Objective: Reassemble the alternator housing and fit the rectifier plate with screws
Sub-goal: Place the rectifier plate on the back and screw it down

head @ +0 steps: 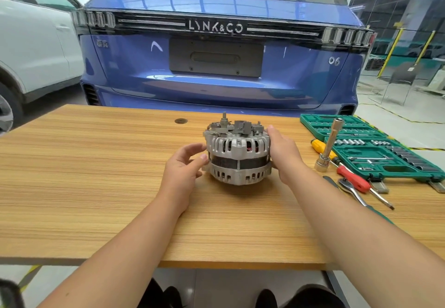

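Observation:
A silver alternator [237, 154] stands upright on the wooden table [96, 175], its two slotted housing halves joined around a dark middle band. The grey rectifier plate [237, 126] with studs sits on top. My left hand [186, 165] is at the alternator's left side, fingers loosely curved, fingertips touching or nearly touching the housing. My right hand [284, 153] lies flat against the right side, thumb up near the top edge. I cannot make out any screws.
To the right lie a green socket case [375, 148], an upright socket extension [328, 146], a yellow screwdriver [320, 145], a red-handled screwdriver [354, 179] and a ratchet [349, 187]. A blue car [216, 67] is parked behind the table.

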Available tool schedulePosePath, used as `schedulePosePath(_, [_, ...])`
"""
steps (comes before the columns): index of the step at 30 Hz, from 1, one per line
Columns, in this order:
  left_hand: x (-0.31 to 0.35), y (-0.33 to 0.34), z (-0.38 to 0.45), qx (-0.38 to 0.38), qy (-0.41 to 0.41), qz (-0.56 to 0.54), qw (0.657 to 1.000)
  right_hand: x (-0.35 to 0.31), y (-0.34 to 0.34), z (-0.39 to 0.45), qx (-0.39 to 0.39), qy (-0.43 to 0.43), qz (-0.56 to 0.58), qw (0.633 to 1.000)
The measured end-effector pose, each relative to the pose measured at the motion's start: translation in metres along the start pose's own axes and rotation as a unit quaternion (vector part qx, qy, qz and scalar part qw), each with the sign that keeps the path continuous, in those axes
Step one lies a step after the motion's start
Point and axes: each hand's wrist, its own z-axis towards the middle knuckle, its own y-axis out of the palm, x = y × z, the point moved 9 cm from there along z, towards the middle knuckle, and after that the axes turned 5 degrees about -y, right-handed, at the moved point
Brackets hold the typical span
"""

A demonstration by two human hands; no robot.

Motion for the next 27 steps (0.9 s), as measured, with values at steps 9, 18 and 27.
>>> schedulePosePath(9, [-0.02,0.011,0.011,-0.022,-0.069,0.132,0.989,-0.008,0.028,-0.04,0.016,-0.066,-0.003,0.998])
schedulePosePath(18, [-0.01,0.013,0.001,0.008,-0.07,0.15,0.986,-0.005,0.026,-0.035,0.038,-0.07,0.023,0.997])
schedulePosePath(27, [-0.001,-0.009,-0.002,0.066,-0.055,0.14,0.986,-0.011,0.023,-0.017,-0.034,-0.103,0.045,0.993])
